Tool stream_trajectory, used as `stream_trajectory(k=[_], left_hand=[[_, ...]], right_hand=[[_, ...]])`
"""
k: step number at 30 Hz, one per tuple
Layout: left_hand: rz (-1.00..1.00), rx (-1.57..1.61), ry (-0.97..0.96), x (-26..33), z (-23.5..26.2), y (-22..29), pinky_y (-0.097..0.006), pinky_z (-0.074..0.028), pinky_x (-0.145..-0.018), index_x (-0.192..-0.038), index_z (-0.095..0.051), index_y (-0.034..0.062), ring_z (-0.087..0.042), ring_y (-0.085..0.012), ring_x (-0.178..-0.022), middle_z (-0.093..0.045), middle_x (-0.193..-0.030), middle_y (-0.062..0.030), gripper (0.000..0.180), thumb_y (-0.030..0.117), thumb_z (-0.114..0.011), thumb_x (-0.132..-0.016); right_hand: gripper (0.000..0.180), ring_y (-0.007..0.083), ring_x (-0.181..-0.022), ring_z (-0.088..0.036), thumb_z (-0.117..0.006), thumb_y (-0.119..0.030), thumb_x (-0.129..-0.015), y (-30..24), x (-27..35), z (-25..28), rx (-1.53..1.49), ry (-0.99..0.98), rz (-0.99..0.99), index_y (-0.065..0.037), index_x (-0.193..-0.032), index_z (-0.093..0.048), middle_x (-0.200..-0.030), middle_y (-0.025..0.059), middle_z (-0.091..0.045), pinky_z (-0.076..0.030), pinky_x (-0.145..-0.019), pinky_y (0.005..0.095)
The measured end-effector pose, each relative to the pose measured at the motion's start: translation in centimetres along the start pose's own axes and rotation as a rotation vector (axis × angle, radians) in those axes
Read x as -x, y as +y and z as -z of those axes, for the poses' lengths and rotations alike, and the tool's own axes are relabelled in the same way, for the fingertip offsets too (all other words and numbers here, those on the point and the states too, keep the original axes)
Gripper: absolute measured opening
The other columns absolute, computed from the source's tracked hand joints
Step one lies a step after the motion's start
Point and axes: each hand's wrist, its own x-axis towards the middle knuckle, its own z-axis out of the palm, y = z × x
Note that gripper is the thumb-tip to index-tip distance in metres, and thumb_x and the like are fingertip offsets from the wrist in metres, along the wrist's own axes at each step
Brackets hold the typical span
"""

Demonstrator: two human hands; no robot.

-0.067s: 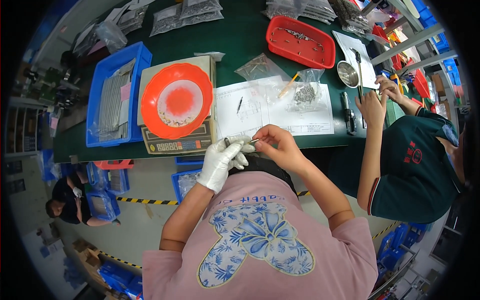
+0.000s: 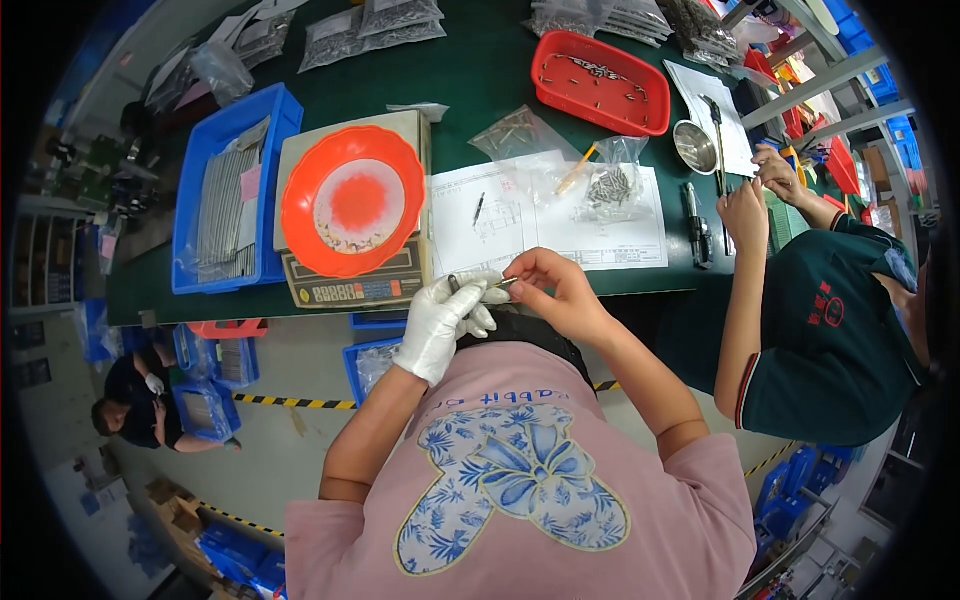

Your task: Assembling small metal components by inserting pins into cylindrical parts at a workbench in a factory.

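In front of my body, at the table's near edge, my two hands meet. A white glove covers my left hand (image 2: 445, 320), whose fingers are closed on a small metal pin (image 2: 507, 283). Bare thumb and fingertips of my right hand (image 2: 562, 295) pinch the pin's other end. A dark, ring-like piece (image 2: 454, 284) shows by the gloved index finger; its exact kind is unclear. Just beyond lie printed drawing sheets (image 2: 610, 255) with a pen (image 2: 479, 208) and a clear bag of small metal pins (image 2: 612, 188) on them.
A scale (image 2: 345, 290) carries an orange bowl (image 2: 300, 215); beside it stands a blue bin (image 2: 290, 115). A red tray (image 2: 600, 118) holds metal pins. At the right are a metal bowl (image 2: 695, 147) and a co-worker (image 2: 810, 330) with hands over the table. Another person (image 2: 140, 400) is far left.
The co-worker's nearer hand has shifted slightly. My own hands and the pin look nearly the same.
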Motion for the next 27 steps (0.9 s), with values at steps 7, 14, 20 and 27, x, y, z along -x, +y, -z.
stream_trajectory(k=[7, 14, 20, 27], left_hand=[[0.020, -0.072, 0.022, -0.2, 0.0, -0.3, -0.019, -0.043, -0.048, -0.099, -0.052, -0.0021, -0.052, -0.0083, -0.055, -0.060, -0.085, -0.0126, 0.023, 0.014, -0.046, -0.083], [0.002, -0.082, 0.028, -0.5, 0.0, -0.6, -0.019, -0.044, -0.048, -0.099, -0.052, -0.0023, -0.053, -0.0082, -0.055, -0.060, -0.086, -0.0124, 0.023, 0.013, -0.046, -0.083], [0.009, -0.094, 0.021, -0.8, -0.1, -0.5, -0.018, -0.044, -0.047, -0.100, -0.053, -0.0016, -0.053, -0.0077, -0.055, -0.060, -0.085, -0.0118, 0.023, 0.013, -0.046, -0.083], [0.017, -0.155, 0.027, -0.7, -0.4, -0.1, -0.019, -0.043, -0.050, -0.102, -0.051, -0.0037, -0.052, -0.0087, -0.057, -0.059, -0.086, -0.0123, 0.025, 0.013, -0.044, -0.083]], right_hand=[[0.013, 0.0042, -0.054, -0.045, -0.052, -0.012, -0.080, 0.8, 0.1, -0.2, -0.005, 0.006, -0.081, 0.001, -0.081, -0.053, -0.062, 0.0013, -0.052, -0.038, -0.050, 0.0186], [0.014, 0.0044, -0.054, -0.045, -0.050, -0.013, -0.081, 0.8, 0.0, 0.2, -0.113, -0.024, -0.322, 0.001, -0.082, -0.051, -0.062, 0.0006, -0.050, -0.037, -0.048, 0.0191], [0.021, 0.0052, -0.054, -0.045, -0.049, -0.021, -0.083, 1.2, -0.1, -0.4, -0.194, 0.068, -0.049, 0.000, -0.079, -0.051, -0.062, 0.0002, -0.049, -0.039, -0.049, 0.0185], [0.015, 0.0056, -0.059, -0.048, -0.051, -0.013, -0.081, 0.7, -0.3, 0.9, -0.159, -0.071, -0.363, 0.001, -0.086, -0.049, -0.071, 0.0011, -0.051, -0.041, -0.055, 0.0178]])
